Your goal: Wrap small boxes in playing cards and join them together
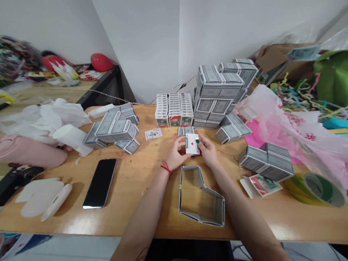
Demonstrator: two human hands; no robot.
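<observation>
Between my two hands an ace of diamonds playing card (192,144) is held up, its face toward me. My left hand (176,154), with a red string on the wrist, is closed at the card's left edge. My right hand (207,148) pinches the right edge, its dark-nailed thumb on the face. Whether more cards lie behind it I cannot tell. Just beyond my hands lies a small grey-backed card piece (185,130), partly hidden. Nearer me, between my forearms, an open angular frame of folded cards (201,218) stands on the table (152,217).
Boxed card decks (174,108) are stacked at the back, beside a tall stack of card-built blocks (217,98). More card blocks (115,127) sit left, near a phone (100,183). On the right are an opened card box (262,185) and a tape roll (315,188).
</observation>
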